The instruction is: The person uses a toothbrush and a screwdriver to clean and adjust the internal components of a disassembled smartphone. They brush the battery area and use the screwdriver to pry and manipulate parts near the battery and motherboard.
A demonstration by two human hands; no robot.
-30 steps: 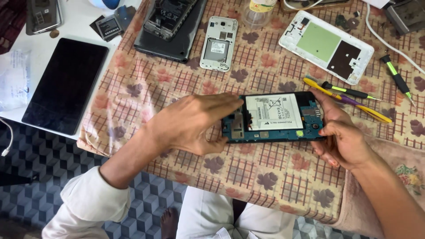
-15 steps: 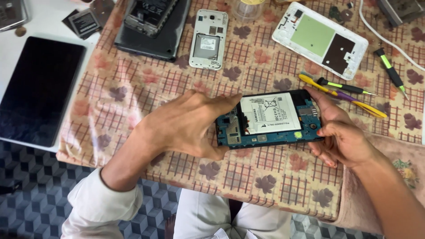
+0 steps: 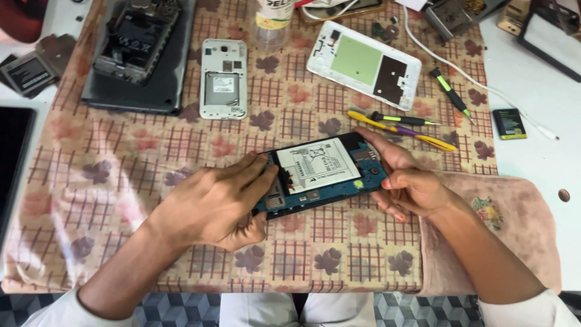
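- Holding an opened smartphone with a blue circuit board and a white rectangular battery (image 3: pixel 319 172), both hands keep it just above the patterned beige tablecloth with brown leaf prints (image 3: pixel 109 181), near the table's front middle
- left hand (image 3: pixel 212 206) grasps the phone's left end, fingers curled over its edge and the fingertips lying against the battery's left side
- right hand (image 3: pixel 411 181) grasps the phone's right end, thumb on top near the board's corner, the other fingers wrapped beneath
- just beyond the right hand lie a yellow-handled prying tool (image 3: pixel 399 129) and a thin black screwdriver with a green band (image 3: pixel 402 119), side by side
- farther back rest a white tablet back frame with a green panel (image 3: pixel 363 65), a small white phone shell (image 3: pixel 224 79) and a dark grey tablet carrying a stripped phone body (image 3: pixel 136 54)
- a second green-and-black screwdriver (image 3: pixel 451 94) lies to the right, near a white cable (image 3: pixel 484 85)
- a small black battery (image 3: pixel 509 123) sits on the bare white table, well apart from the hands
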